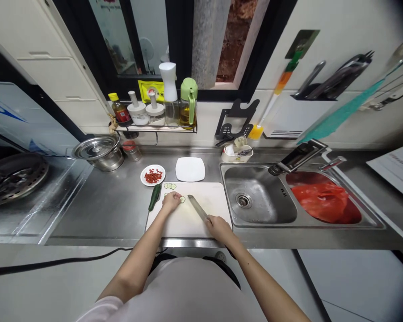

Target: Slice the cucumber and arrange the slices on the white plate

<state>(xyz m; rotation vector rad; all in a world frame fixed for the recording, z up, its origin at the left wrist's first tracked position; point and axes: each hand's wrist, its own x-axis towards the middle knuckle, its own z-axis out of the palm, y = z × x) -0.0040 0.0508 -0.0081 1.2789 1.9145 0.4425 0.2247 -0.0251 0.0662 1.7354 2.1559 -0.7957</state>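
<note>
A white cutting board lies on the steel counter in front of me. My left hand rests on it with fingers curled over cucumber slices. More cucumber slices lie at the board's far left corner. A dark green cucumber piece lies along the board's left edge, just left of that hand. My right hand is closed round the handle of a knife, whose blade points up and left towards the slices.
A small dish of chopped red chilli and an empty white plate sit behind the board. A steel sink is on the right, a red bag in its second basin. A lidded pot and condiment rack stand behind.
</note>
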